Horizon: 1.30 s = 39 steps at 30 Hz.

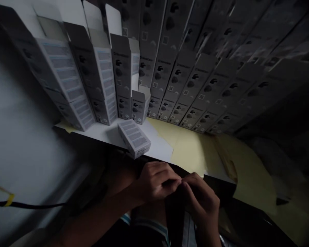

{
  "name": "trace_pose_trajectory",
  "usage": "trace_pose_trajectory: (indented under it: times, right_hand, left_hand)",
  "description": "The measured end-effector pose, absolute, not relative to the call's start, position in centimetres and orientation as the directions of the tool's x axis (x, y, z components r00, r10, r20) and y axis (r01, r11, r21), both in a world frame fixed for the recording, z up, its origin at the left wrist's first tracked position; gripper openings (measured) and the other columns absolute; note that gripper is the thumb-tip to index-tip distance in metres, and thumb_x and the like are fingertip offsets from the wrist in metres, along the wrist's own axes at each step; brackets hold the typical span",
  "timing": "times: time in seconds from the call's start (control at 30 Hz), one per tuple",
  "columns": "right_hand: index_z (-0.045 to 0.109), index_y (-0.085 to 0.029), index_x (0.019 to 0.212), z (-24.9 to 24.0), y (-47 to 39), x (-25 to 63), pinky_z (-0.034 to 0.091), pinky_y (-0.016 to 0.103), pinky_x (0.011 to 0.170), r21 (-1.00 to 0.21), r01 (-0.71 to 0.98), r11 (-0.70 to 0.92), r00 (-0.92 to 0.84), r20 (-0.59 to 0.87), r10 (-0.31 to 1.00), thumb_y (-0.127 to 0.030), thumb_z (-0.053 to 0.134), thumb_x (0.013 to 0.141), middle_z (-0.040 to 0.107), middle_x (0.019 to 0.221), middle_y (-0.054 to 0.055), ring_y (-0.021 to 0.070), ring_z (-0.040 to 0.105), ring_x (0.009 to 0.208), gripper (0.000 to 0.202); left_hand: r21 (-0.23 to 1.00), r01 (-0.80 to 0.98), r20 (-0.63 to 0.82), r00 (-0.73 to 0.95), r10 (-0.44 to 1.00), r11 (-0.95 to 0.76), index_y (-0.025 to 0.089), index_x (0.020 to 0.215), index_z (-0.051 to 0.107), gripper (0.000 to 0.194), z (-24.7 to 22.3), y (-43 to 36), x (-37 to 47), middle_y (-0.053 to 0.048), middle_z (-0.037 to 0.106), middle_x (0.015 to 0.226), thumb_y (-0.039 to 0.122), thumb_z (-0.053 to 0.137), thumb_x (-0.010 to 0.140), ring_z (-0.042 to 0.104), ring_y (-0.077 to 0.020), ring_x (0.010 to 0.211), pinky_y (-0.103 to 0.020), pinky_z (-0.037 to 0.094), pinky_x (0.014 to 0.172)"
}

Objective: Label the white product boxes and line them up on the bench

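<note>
My left hand (161, 180) and my right hand (202, 199) meet at the fingertips just in front of the table edge, above my lap. Thumb and fingers are pinched together on both; whatever lies between the tips is too small or hidden to make out. Closest to my left hand is a small white printed box (134, 137), lying on its side at the table edge with its corner jutting over. Behind it a short grey box (139, 107) stands upright against the stacked boxes.
Stacked grey product boxes (175, 73) form a wall along the back. At the left, several tall boxes (103, 65) have raised flaps. White and yellow paper sheets (186, 147) cover the tabletop. A black cable (31, 205) with a yellow tie runs at lower left.
</note>
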State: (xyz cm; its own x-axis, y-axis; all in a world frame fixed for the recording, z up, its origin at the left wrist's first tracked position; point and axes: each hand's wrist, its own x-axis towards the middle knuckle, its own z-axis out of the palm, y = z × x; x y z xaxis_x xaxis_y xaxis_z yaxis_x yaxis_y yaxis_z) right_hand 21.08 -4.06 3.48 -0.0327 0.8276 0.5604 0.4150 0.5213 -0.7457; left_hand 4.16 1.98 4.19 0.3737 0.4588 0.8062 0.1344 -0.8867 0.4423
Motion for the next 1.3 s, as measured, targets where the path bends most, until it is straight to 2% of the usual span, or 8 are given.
trace_pose_trajectory:
  times: [0.17, 0.27, 0.43, 0.53, 0.67, 0.97, 1.1, 1.3]
  right_hand:
    - [0.068, -0.018, 0.090, 4.5, -2.2, 19.0, 0.047, 0.023, 0.059, -0.666, 0.415, 0.620, -0.104, 0.642, 0.760, -0.005, 0.063, 0.089, 0.061, 0.077, 0.001, 0.0107, 0.060, 0.067, 0.014]
    - [0.067, -0.017, 0.089, 5.0, 0.3, 17.6, 0.046, 0.023, 0.058, -0.505, 0.545, 0.669, -0.113, 0.747, 0.656, -0.004, 0.066, 0.086, 0.061, 0.076, 0.002, 0.0109, 0.059, 0.066, 0.013]
    - [0.068, -0.014, 0.095, 5.7, 5.0, 15.4, 0.044, 0.026, 0.063, -0.104, 0.682, 0.724, -0.366, 0.808, 0.461, -0.006, 0.065, 0.088, 0.063, 0.079, 0.006, 0.0145, 0.055, 0.072, 0.011]
    - [0.067, -0.014, 0.095, 6.1, 6.6, 14.7, 0.037, 0.027, 0.059, 0.060, 0.658, 0.751, -0.510, 0.769, 0.386, -0.008, 0.065, 0.089, 0.060, 0.074, 0.005, 0.0146, 0.048, 0.070, 0.009]
    - [0.066, -0.013, 0.098, 6.4, 7.5, 14.4, 0.034, 0.028, 0.058, 0.171, 0.615, 0.770, -0.618, 0.711, 0.336, -0.010, 0.063, 0.091, 0.059, 0.075, 0.005, 0.0152, 0.046, 0.071, 0.009]
    - [0.066, -0.015, 0.104, 5.7, 8.0, 14.4, 0.033, 0.029, 0.057, 0.171, 0.590, 0.789, -0.674, 0.643, 0.364, -0.012, 0.057, 0.094, 0.059, 0.075, 0.005, 0.0161, 0.046, 0.071, 0.013]
    - [0.067, -0.012, 0.102, 6.0, 7.8, 14.2, 0.033, 0.029, 0.056, 0.171, 0.557, 0.813, -0.714, 0.598, 0.364, -0.011, 0.058, 0.093, 0.060, 0.075, 0.005, 0.0163, 0.047, 0.072, 0.013]
    - [0.069, -0.014, 0.104, 6.9, 7.9, 14.4, 0.041, 0.029, 0.063, -0.046, 0.538, 0.842, -0.707, 0.519, 0.480, -0.024, 0.064, 0.092, 0.064, 0.084, 0.007, 0.0175, 0.052, 0.079, 0.016]
  left_hand:
    - [0.571, -0.010, 0.814, 0.140, 0.564, -0.821, 0.019, 0.099, 0.065, 0.018, 3.2, 2.2, 0.2, 0.002, 0.066, 0.073, 0.032, 0.070, 0.088, 0.062, -0.0078, 0.065, -0.020, 0.051, 0.065]
    - [0.504, 0.127, 0.863, -0.109, 0.493, -0.854, 0.023, 0.105, 0.063, 0.027, 2.6, 3.5, -2.4, 0.000, 0.068, 0.087, 0.029, 0.077, 0.083, 0.066, -0.0137, 0.087, -0.029, 0.055, 0.083]
    - [0.397, 0.576, 0.813, 0.141, 0.565, -0.714, 0.024, 0.124, 0.057, 0.054, 2.1, 6.5, -5.5, -0.009, 0.064, 0.132, 0.044, 0.078, 0.079, 0.046, -0.0287, 0.139, -0.056, 0.017, 0.125]
    - [0.408, 0.605, 0.746, 0.211, 0.632, -0.684, 0.026, 0.115, 0.063, 0.036, 1.3, 7.6, -5.8, -0.004, 0.068, 0.128, 0.042, 0.072, 0.084, 0.050, -0.0248, 0.136, -0.053, 0.006, 0.127]
    - [0.447, 0.578, 0.770, 0.140, 0.623, -0.683, 0.026, 0.101, 0.068, 0.016, 0.3, 8.2, -5.3, 0.001, 0.073, 0.117, 0.032, 0.070, 0.087, 0.058, -0.0192, 0.125, -0.048, 0.014, 0.127]
    - [0.501, 0.551, 0.785, 0.036, 0.619, -0.668, 0.024, 0.114, 0.063, 0.038, -0.4, 8.7, -4.8, -0.002, 0.073, 0.110, 0.034, 0.074, 0.079, 0.063, -0.0204, 0.114, -0.049, 0.022, 0.125]
    - [0.475, 0.548, 0.796, 0.066, 0.602, -0.689, 0.026, 0.112, 0.063, 0.034, -0.5, 8.8, -4.9, 0.000, 0.074, 0.110, 0.033, 0.074, 0.081, 0.062, -0.0199, 0.117, -0.048, 0.019, 0.125]
    - [0.442, 0.543, 0.794, 0.133, 0.593, -0.714, 0.026, 0.104, 0.064, 0.026, -0.3, 8.8, -5.3, 0.002, 0.073, 0.114, 0.032, 0.075, 0.081, 0.060, -0.0193, 0.120, -0.048, 0.015, 0.128]
